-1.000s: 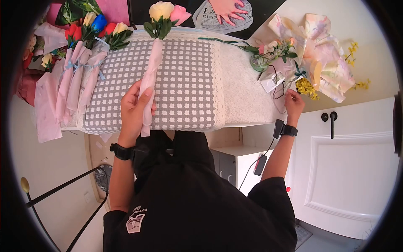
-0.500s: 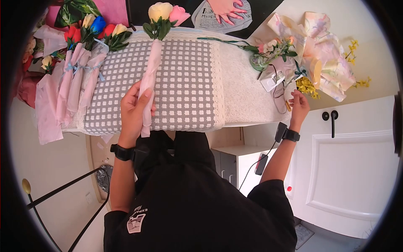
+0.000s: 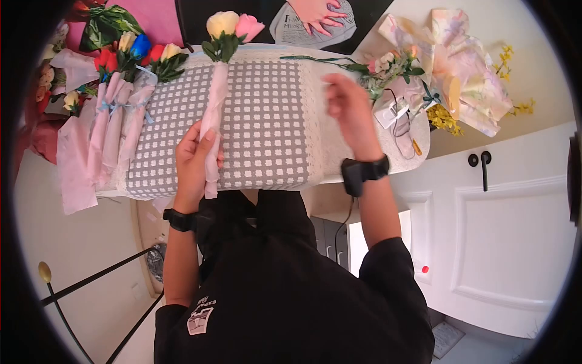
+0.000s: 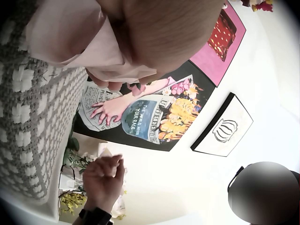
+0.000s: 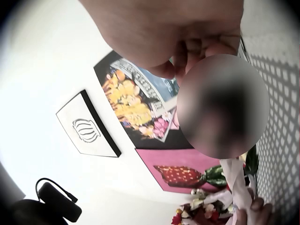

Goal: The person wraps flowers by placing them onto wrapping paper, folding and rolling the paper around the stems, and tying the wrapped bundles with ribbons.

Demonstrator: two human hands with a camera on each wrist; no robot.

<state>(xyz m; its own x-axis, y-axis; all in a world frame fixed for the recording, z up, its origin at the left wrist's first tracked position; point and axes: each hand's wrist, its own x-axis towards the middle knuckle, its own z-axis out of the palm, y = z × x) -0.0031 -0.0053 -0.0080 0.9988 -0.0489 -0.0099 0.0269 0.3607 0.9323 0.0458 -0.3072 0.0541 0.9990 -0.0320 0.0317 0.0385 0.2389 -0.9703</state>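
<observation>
My left hand (image 3: 195,159) grips the lower part of a bouquet wrapped in pale pink paper (image 3: 217,91), thumb across the front. A cream rose (image 3: 222,24) and a pink rose (image 3: 249,27) stick out at its top, with green leaves below them. My right hand (image 3: 350,112) is in the air right of the checked cloth, blurred, its fingers bent. In the left wrist view the right hand's thumb and a finger (image 4: 118,161) come close together; I cannot tell whether something thin is between them.
Several pink-wrapped bouquets (image 3: 112,130) lie at the left over the checked cloth (image 3: 267,121). At the right are a glass vase with flowers (image 3: 388,76), a white box (image 3: 388,113), a yellow-handled tool (image 3: 416,147) and floral wrapping paper (image 3: 479,79). A green ribbon (image 3: 315,59) trails from the vase.
My right hand has left the table's right edge near the yellow-handled tool and swung inward to the left. The left hand keeps its grip on the bouquet. The head view has shifted slightly.
</observation>
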